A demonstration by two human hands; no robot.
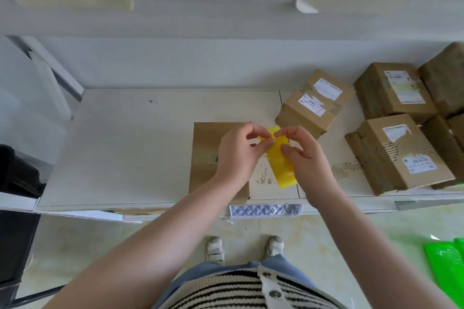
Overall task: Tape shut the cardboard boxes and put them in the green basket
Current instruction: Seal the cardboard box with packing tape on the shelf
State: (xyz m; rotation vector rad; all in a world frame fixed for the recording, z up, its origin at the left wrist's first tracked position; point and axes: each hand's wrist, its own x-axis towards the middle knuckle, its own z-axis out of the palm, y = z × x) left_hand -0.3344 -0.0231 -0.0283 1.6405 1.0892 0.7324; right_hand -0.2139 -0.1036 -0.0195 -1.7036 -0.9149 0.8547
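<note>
Both hands work a yellow roll of tape (280,158) above a flat cardboard box (204,148) lying on the white surface (125,148). The left hand (238,155) pinches the tape's upper end; the right hand (305,155) has its grip curled round the roll. More boxes (391,153) sit to the right. A green basket (447,266) edge shows on the floor, lower right.

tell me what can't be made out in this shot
Head view:
- cardboard box under the hands: its top seam is hidden by the left hand and the yellow tape.
- free end of the tape: hidden between the fingers of both hands, the right hand included.
- green basket: cut off by the right edge.
- labels on the stacked boxes: too small and blurred to read.
</note>
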